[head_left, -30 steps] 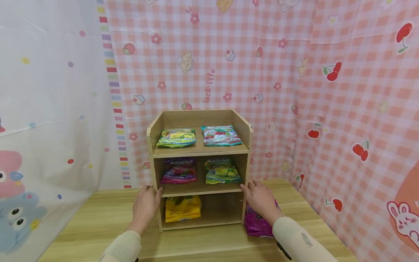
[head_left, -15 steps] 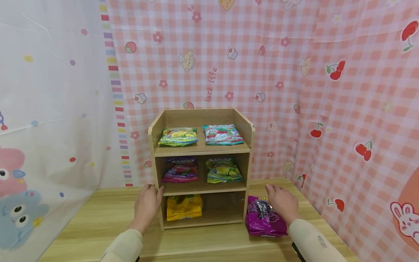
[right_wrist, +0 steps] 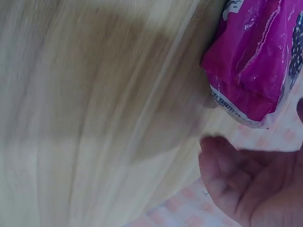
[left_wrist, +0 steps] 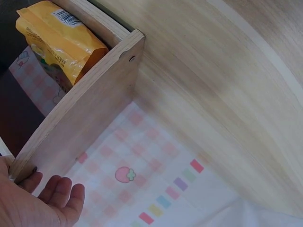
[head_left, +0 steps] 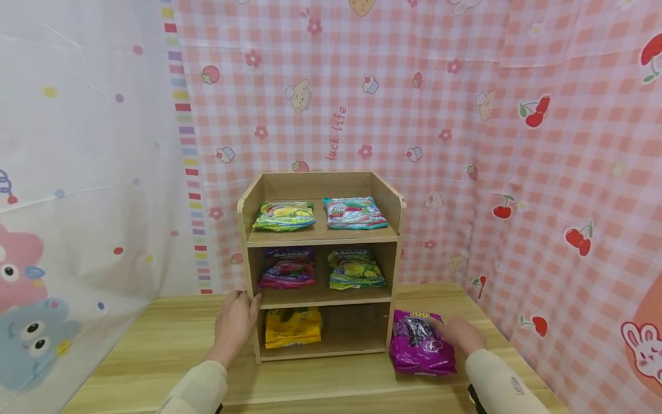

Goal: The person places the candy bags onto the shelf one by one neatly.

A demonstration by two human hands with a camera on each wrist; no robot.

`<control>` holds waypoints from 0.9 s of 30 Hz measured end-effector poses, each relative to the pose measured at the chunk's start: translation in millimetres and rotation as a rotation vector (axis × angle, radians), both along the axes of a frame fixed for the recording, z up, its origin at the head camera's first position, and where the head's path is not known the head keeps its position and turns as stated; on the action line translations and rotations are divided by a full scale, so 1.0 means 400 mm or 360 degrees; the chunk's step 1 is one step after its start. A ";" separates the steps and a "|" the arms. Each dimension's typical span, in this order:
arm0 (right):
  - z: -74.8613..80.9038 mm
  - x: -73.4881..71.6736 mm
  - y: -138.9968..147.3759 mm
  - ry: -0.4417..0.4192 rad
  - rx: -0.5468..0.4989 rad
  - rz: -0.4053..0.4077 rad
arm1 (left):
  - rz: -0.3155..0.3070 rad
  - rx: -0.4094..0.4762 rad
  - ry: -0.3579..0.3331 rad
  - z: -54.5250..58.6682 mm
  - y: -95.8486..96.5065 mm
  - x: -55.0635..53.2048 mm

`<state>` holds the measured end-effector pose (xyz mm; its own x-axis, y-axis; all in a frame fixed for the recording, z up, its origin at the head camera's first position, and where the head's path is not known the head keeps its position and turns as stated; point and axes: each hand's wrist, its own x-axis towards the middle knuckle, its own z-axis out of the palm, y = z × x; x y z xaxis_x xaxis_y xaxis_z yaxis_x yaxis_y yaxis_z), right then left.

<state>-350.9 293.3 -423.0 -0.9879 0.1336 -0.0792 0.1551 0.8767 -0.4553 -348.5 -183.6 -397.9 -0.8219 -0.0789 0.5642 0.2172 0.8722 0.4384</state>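
Observation:
A small wooden shelf unit (head_left: 323,237) with three levels stands on the table. My left hand (head_left: 234,326) holds the front edge of its left side panel (left_wrist: 87,101), thumb on one face and fingers along the other. To the right of the unit lies a purple bag of candy (head_left: 421,352) with dark berries printed on it. My right hand (head_left: 462,334) is beside that bag's right side, fingers loosely bent. The right wrist view has the hand (right_wrist: 251,184) apart from the bag (right_wrist: 255,56), with nothing in its grasp.
Candy bags lie on the shelves: a yellow-green bag (head_left: 284,216) and a teal-white one (head_left: 354,213) on top, a purple-pink bag (head_left: 288,270) and a green one (head_left: 357,270) midway, a yellow bag (head_left: 293,328) at the bottom left. Printed cloth (head_left: 331,86) hangs behind the wooden table (head_left: 310,388).
My right hand has let go of the unit's right side panel and moved right, over to the purple bag's right side. The left hand keeps its hold on the left panel.

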 end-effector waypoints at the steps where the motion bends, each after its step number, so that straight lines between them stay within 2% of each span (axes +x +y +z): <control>1: -0.003 0.003 0.000 -0.0051 -0.0057 0.0012 | 0.0001 0.0000 -0.0001 0.000 0.000 0.000; 4: -0.015 0.006 -0.002 -0.0173 -0.0293 -0.0017 | 0.0000 0.0002 -0.0002 0.001 0.001 0.001; 7: -0.033 0.004 -0.003 -0.0217 -0.0515 -0.0080 | 0.0000 0.0002 0.0001 0.001 0.001 0.001; 15: -0.060 0.006 -0.001 -0.0200 -0.0692 -0.0203 | 0.0000 0.0004 -0.0001 0.000 -0.001 -0.002; 19: -0.065 0.003 0.004 -0.0241 -0.0865 -0.0277 | 0.0007 0.0008 -0.0023 0.000 -0.001 -0.002; 22: -0.073 -0.006 0.016 -0.0288 -0.1072 -0.0298 | 0.0009 0.0004 -0.0034 0.001 -0.001 -0.001; 24: -0.076 -0.013 0.023 -0.0313 -0.1201 -0.0292 | 0.0008 0.0001 -0.0035 0.001 0.000 0.000; 27: -0.078 -0.018 0.029 -0.0342 -0.1284 -0.0264 | 0.0008 0.0005 -0.0032 0.002 0.000 0.001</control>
<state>-358.2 305.0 -454.1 -0.9130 0.0973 -0.3962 0.4077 0.2548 -0.8769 -348.2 -183.4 -397.1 -0.8327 -0.0848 0.5472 0.2039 0.8719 0.4453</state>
